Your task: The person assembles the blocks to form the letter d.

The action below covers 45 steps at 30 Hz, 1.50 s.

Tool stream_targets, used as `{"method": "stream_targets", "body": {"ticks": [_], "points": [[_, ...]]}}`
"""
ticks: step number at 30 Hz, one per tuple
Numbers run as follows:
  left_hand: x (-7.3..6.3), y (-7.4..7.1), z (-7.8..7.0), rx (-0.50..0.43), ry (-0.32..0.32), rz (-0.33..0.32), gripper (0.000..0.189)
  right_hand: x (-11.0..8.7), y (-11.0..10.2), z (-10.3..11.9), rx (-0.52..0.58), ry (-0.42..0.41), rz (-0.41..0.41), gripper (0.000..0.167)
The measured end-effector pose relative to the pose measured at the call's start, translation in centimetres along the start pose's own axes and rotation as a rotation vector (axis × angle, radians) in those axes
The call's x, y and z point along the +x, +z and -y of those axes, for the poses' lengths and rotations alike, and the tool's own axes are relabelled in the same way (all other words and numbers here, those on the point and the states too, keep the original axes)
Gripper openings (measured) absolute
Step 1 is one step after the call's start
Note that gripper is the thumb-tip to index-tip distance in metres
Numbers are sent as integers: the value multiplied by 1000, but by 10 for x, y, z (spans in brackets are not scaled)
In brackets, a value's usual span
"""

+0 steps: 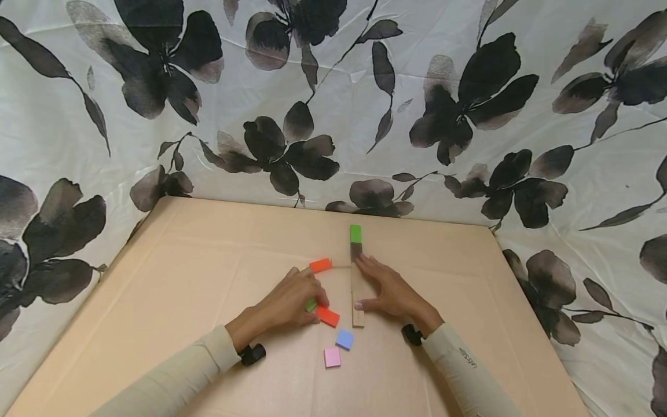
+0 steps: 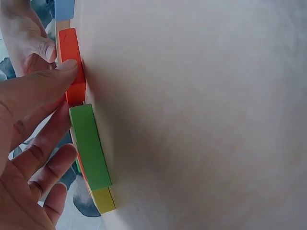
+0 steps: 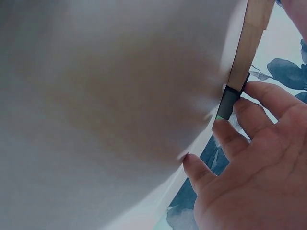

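My left hand (image 1: 299, 295) pinches an orange-red block (image 1: 327, 316), the thumb lying over its near face in the left wrist view. Partly under that hand is a green block (image 2: 90, 146), with a yellow block (image 2: 104, 200) just past it. A second orange-red block (image 1: 320, 265) lies beyond the fingers. To the right runs a straight row of plain wooden blocks (image 1: 357, 315), with a dark block (image 1: 356, 251) and a bright green block (image 1: 355, 233) at its far end. Fingers extended, my right hand (image 1: 391, 289) touches this row with fingertips and thumb.
Nearer me lie a blue block (image 1: 344, 339) and a pink block (image 1: 332, 357). Everything sits on a tan tabletop (image 1: 234, 237). Behind and beside it hangs a white cloth (image 1: 365, 116) with dark flowers. Each wrist wears a small black camera strap.
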<state>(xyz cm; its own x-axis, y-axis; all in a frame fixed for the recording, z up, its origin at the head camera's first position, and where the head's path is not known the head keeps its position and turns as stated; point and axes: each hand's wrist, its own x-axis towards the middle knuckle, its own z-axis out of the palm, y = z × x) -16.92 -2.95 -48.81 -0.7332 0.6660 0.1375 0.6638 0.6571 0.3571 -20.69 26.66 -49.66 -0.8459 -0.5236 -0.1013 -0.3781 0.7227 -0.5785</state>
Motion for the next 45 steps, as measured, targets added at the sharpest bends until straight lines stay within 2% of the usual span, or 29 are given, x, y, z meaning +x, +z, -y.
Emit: {"method": "stream_targets", "body": {"ticks": [11, 29, 45], "points": [[3, -2, 1, -25, -15, 2, 22, 3, -2, -4, -4, -7, 3, 108], [7, -4, 4, -11, -36, 25, 22, 4, -6, -4, 15, 2, 12, 108], [5, -7, 5, -28, -12, 32, 23, 4, -4, -4, -5, -3, 9, 107]]}}
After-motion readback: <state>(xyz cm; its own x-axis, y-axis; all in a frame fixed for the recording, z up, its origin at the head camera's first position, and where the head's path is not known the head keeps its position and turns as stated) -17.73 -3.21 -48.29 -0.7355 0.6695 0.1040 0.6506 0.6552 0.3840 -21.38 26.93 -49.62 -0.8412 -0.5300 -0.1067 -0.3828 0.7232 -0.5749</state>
